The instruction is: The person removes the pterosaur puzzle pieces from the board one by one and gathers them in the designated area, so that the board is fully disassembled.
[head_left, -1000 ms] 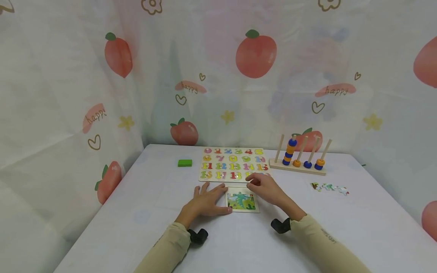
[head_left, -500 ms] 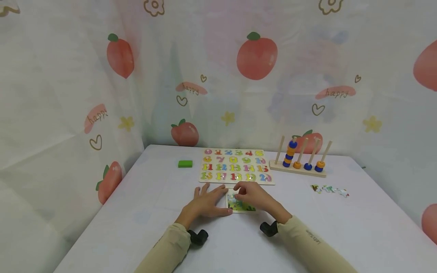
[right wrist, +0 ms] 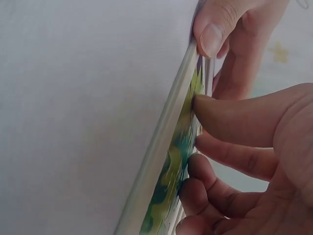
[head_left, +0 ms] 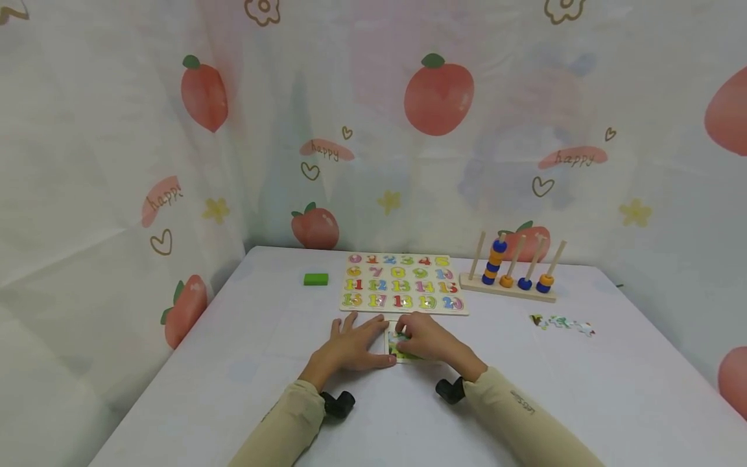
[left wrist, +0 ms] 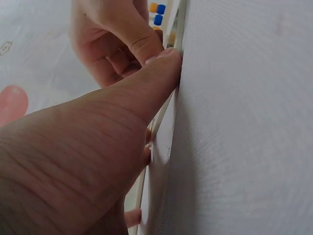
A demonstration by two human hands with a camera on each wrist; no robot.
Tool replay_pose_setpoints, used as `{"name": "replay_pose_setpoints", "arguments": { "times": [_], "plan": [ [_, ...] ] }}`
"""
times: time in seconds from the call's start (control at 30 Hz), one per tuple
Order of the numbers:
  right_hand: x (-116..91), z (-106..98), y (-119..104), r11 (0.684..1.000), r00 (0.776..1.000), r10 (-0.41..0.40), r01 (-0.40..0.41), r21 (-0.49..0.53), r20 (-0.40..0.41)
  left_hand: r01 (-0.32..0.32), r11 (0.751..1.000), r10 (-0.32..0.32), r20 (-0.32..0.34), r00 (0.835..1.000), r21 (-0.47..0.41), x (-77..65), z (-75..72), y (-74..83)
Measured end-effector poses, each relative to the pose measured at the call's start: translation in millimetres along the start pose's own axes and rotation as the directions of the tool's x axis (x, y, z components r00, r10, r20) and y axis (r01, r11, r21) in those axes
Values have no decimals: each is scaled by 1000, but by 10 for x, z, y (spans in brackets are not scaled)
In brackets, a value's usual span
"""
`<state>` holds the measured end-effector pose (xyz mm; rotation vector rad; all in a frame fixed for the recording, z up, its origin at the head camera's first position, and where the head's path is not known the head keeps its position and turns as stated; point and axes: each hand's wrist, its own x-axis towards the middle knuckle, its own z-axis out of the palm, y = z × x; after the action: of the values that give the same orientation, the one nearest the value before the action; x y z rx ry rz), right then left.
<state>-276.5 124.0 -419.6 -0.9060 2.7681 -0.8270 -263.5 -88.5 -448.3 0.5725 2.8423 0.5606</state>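
Observation:
A small jigsaw puzzle (head_left: pixel 392 354) in a pale frame lies on the table, its green dinosaur picture partly covered by my right hand. My left hand (head_left: pixel 350 347) lies spread at the frame's left side, thumb at the lower corner and a forefinger near the upper one. Over the picture, my right hand (head_left: pixel 428 337) bends its fingers down. In the right wrist view its thumb (right wrist: pixel 215 115) and fingertips touch the puzzle surface, spaced apart; no loose piece shows between them. The left thumb (left wrist: pixel 164 63) presses the frame's edge in the left wrist view.
Behind the puzzle lies a number board (head_left: pixel 403 282). A green block (head_left: pixel 316 279) sits to its left, and a peg stacker (head_left: pixel 508 288) with blue and orange beads stands to its right. Several loose jigsaw pieces (head_left: pixel 561 323) lie in a row at the right.
My right hand has moved left and down, from the frame's upper right corner onto the puzzle picture, with its thumb now lower. The left hand has stayed in place.

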Motion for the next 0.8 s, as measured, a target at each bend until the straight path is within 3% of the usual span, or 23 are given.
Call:
{"name": "replay_pose_setpoints", "arguments": {
  "times": [0.3,0.53,0.8],
  "plan": [
    [-11,23,-51,998,998,59,-59,9,-23,-13,1000,13,-6,1000,2,5,-2,-8],
    [-36,45,-21,999,997,-26,29,44,-71,-8,1000,8,-9,1000,-18,-11,1,-4],
    [-43,72,32,995,986,8,9,104,-168,-10,1000,10,-14,1000,-19,-15,19,-3]
  ]
}}
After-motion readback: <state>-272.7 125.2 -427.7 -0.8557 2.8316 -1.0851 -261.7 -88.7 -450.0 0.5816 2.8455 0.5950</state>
